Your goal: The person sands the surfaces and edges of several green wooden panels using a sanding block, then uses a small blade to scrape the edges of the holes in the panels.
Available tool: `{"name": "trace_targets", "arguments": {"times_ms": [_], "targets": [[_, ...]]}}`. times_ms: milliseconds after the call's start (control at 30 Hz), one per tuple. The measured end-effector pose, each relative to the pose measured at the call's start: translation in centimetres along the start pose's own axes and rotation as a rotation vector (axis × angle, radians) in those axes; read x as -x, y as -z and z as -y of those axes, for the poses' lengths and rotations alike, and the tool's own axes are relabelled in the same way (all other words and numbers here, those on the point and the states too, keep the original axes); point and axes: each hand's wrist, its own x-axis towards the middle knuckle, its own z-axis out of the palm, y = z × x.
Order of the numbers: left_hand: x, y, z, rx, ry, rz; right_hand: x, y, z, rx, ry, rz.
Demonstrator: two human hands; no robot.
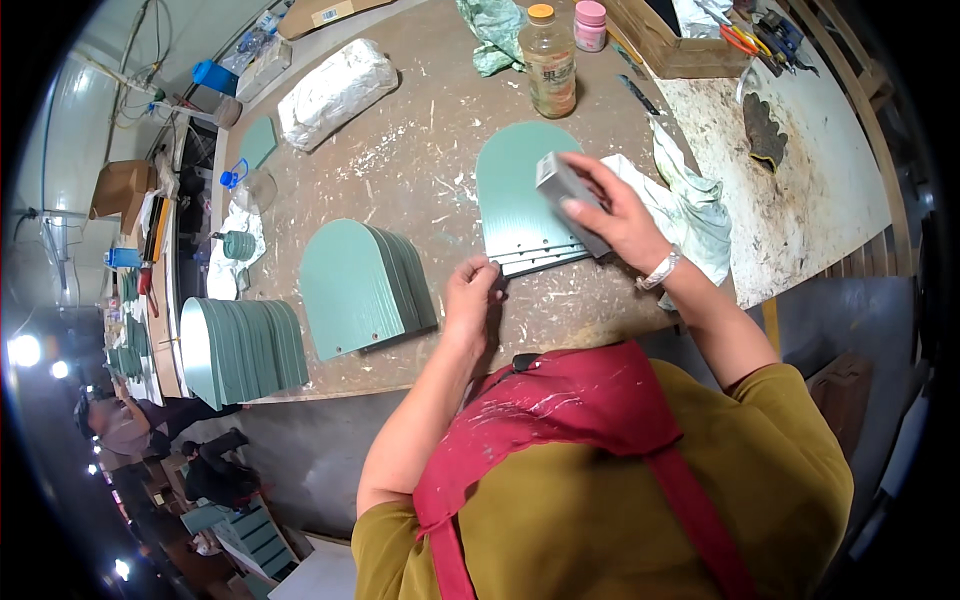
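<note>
Near the worktop's (430, 185) front edge, just before the person, lies an arch-topped green panel (515, 185), its rounded end toward the back edge and its straight, dotted end toward the front. The left hand (472, 298) is at the panel's front left corner, its fingers curled in close together; whether they grip the panel or only rest against it cannot be told. The right hand (618, 213) has its fingers wrapped around a grey block (573, 208), thumb on the near side, over the panel's right part. A crumpled white cloth (692, 215) lies just right of that hand. Toward the front left corner stand a stack of green panels (350, 285) and a longer row of green panels (250, 350). Near the back edge, an orange-capped bottle (549, 75) stands beside a pink jar (590, 28).
</note>
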Motion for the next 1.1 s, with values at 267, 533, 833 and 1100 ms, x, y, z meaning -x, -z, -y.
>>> {"name": "trace_targets", "arguments": {"times_ms": [267,533,833,1100], "targets": [[1.4,0.1,-0.3,0.212,-0.002,-0.081,-1.2,1.6,0.3,-0.007,-0.174,0.029],[-1.1,-0.2,-1.9,-0.147,0.043,0.063,-0.5,3.4,-0.1,-0.238,-0.334,-0.232],[-1.9,0.3,-1.6,0.052,0.188,0.063,-0.4,3.2,0.6,-0.002,-0.200,-0.131],[-0.8,-1.2,-1.9,-0.001,0.007,-0.039,-2.0,1.3,1.5,0.532,-0.024,0.262]]}}
